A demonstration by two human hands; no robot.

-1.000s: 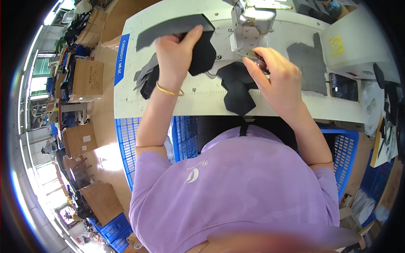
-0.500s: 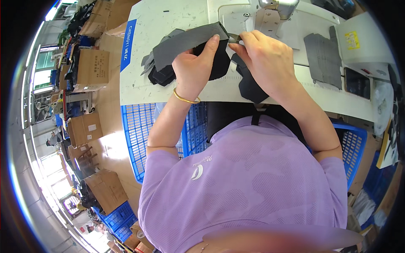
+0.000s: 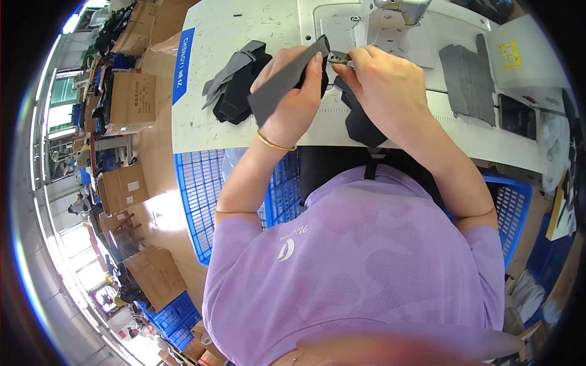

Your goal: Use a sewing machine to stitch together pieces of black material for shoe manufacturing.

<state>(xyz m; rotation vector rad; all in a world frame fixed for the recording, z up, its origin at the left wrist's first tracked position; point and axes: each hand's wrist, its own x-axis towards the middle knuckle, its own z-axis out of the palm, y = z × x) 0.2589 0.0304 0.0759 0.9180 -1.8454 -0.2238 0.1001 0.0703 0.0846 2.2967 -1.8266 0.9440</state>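
Note:
My left hand [image 3: 292, 117] is closed on a dark grey fabric piece [image 3: 279, 89], thumb on top and its far end raised. My right hand [image 3: 390, 91] grips small metal thread snips [image 3: 339, 57], mostly covered by the fingers. Their tip is close against the far end of the fabric. Below the right hand, black fabric pieces [image 3: 361, 124] lie at the table's near edge. A loose pile of grey and black fabric pieces [image 3: 237, 85] rests left of my left hand.
The white sewing table [image 3: 244, 137] is strewn with thread scraps. A sewing machine head [image 3: 406, 9] stands beyond my hands. At the right lie grey fabric pieces [image 3: 469, 82] and a dark phone-like slab [image 3: 517, 116]. Blue plastic baskets [image 3: 198, 189] stand below the table edge.
My left hand has turned and shifted slightly right and away, swinging the fabric to a steeper slant and uncovering more of the pile. My right hand has barely moved.

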